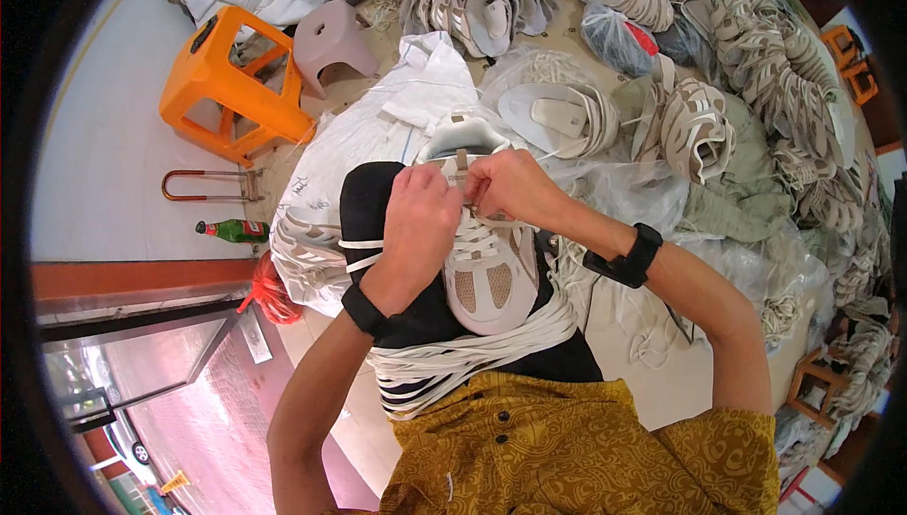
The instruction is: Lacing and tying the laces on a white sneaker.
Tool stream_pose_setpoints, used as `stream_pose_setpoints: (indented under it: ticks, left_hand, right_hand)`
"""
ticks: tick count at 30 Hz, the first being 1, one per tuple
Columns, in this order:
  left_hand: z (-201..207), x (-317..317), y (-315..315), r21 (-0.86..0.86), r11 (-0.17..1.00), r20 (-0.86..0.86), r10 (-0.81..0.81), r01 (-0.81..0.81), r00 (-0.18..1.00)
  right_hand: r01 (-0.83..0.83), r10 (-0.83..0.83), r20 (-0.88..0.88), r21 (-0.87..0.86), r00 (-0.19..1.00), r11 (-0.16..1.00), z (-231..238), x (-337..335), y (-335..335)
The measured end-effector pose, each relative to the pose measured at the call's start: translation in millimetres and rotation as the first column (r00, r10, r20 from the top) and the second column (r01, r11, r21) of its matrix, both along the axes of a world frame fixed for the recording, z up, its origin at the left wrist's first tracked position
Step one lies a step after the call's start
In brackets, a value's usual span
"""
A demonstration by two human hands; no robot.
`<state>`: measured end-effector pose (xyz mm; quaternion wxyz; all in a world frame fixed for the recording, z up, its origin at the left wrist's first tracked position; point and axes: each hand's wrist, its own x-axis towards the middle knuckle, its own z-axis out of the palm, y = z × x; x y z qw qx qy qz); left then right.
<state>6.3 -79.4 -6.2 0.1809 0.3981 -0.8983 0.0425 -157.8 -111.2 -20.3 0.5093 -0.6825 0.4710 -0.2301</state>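
Observation:
A beige and white sneaker (491, 288) rests on my lap, its toe pointing toward me. White lace (475, 239) crosses the lower part of its tongue. My left hand (420, 217) is closed in a pinch at the left eyelet edge, on the shoelace. From the other side, my right hand (515, 184) pinches the shoelace beside the tongue, fingertips close to the left ones. The fingers hide the exact grip and the upper eyelets. Below the toe, a bundle of loose white laces (472, 354) lies across my black-clothed thighs.
Left stand an orange stool (227, 85), a lilac stool (331, 38) and a green bottle (234, 230). A white sack (378, 118) lies ahead, with a stack of shoes (307, 241) at its edge. Shoe piles (694, 128) and plastic bags (614, 38) spread to the right.

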Motion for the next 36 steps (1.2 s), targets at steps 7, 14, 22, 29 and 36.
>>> stream_pose_setpoints:
  ticks: [7,14,22,29,36]
  left_hand:
    - [8,-6,-1,-0.062,0.995,0.321,-0.053,0.077,0.946]
    - [14,-10,-9,0.041,0.994,0.459,-0.107,0.100,0.882]
    - [8,-11,1,-0.190,0.969,0.460,-0.053,0.157,0.887]
    - [18,-8,-7,-0.055,0.979,0.521,-0.138,0.194,0.842]
    - [42,46,-11,-0.122,0.978,0.391,-0.107,0.167,0.914]
  right_hand:
    - [-0.039,0.007,-0.152,-0.212,0.988,0.977,-5,4,1]
    - [0.050,-0.066,-0.048,-0.280,0.997,0.959,-5,2,9]
    - [0.083,-0.106,-0.055,-0.313,0.993,0.946,-6,0,14]
    - [0.071,-0.094,-0.038,-0.406,0.995,0.911,-4,0,14]
    - [0.064,-0.097,-0.027,-0.573,0.995,0.817,10,-18,12]
